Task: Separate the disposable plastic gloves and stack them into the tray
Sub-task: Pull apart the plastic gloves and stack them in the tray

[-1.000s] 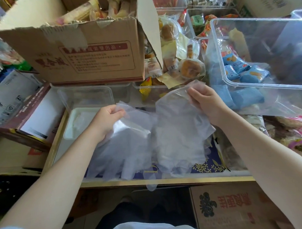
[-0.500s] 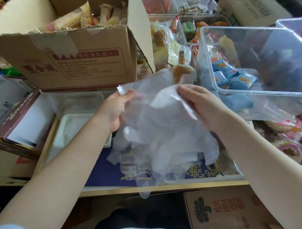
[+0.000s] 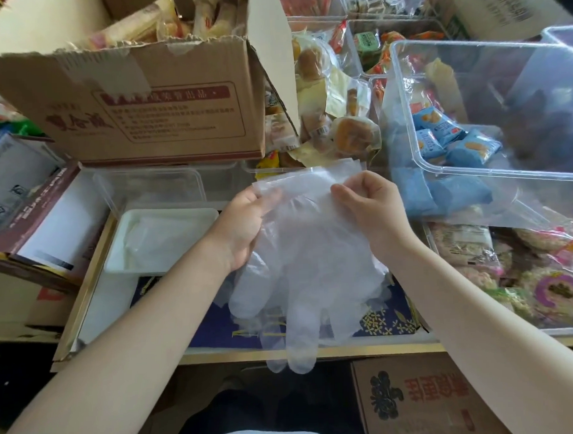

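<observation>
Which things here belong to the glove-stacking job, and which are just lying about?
Job: gloves, pinched at the cuff by left hand and right hand; white tray.

Lying about: cardboard box, clear bin, blue snack packs, wrapped buns, clear lid.

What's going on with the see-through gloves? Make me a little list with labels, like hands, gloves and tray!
left hand: pinches the cuff edge of the gloves
right hand: pinches the same cuff edge, a bit to the right
gloves: clear plastic bunch, held up, fingers hanging down past the table edge
tray: white, left of the hands, with thin clear plastic lying in it
cardboard box: open, behind the tray, holding wrapped snacks
clear bin: to the right, holding blue packets
</observation>
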